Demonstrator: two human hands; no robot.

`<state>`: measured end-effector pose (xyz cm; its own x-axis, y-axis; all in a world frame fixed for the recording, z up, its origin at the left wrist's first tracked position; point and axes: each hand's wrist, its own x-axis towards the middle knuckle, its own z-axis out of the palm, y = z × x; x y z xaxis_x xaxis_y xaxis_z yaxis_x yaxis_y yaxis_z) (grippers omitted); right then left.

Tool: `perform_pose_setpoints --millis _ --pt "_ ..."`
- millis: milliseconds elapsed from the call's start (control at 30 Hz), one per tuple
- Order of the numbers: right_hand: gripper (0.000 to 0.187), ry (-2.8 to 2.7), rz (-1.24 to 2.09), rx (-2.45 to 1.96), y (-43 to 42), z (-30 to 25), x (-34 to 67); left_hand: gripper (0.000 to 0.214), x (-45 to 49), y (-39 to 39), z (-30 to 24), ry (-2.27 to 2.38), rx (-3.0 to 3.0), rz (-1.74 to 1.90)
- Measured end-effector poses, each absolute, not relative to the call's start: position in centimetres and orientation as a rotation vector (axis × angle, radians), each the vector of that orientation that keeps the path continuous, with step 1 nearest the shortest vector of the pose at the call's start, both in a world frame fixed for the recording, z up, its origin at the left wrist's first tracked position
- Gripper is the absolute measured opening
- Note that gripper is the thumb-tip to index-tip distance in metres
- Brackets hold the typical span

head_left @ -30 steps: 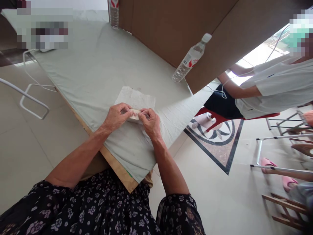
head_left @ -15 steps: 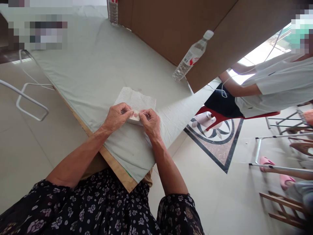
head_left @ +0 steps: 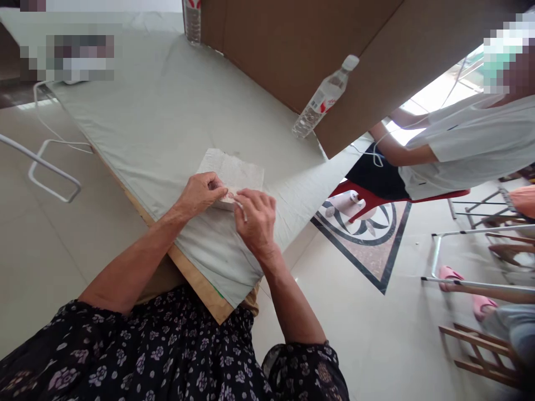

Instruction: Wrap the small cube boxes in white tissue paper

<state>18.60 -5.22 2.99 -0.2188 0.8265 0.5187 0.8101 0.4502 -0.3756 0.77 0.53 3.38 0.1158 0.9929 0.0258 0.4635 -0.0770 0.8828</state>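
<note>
A white, textured sheet that looks like a paper tissue (head_left: 234,170) lies on the cloth-covered table (head_left: 150,117) near its corner. My left hand (head_left: 203,193) is closed in a pinch on the tissue's near edge. Close beside it, my right hand (head_left: 257,217) is also closed at that edge, its back turned up. A narrow white bit of the tissue shows between its thumb and fingers. Small reddish marks appear on the tissue between the two hands. Part of the near edge is hidden by my fingers.
A water bottle (head_left: 326,97) stands beside a big brown cardboard panel (head_left: 288,50); another bottle (head_left: 193,22) is farther back. On the right, a person in a white shirt (head_left: 468,133) sits on a red chair (head_left: 363,195). A white metal frame (head_left: 54,189) is left of the table.
My right hand has turned over, its fingers curling more, and now shows its back with a white bit of tissue. My left hand stays pinched. The view has shifted slightly.
</note>
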Motion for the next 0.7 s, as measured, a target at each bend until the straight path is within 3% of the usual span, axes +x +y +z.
perform_pose_setpoints --millis 233,500,700 --pt "0.024 -2.349 -0.016 -1.402 -3.8 2.9 17.5 0.031 -1.8 -0.1 3.5 1.435 1.691 0.919" --pt "0.026 -2.519 -0.187 -1.426 -2.5 3.8 16.6 0.029 -3.1 0.2 2.6 1.829 1.712 0.84" --pt "0.027 -2.547 -0.175 -1.379 -1.8 3.7 16.6 0.062 -4.4 -0.1 3.0 1.948 1.663 0.683"
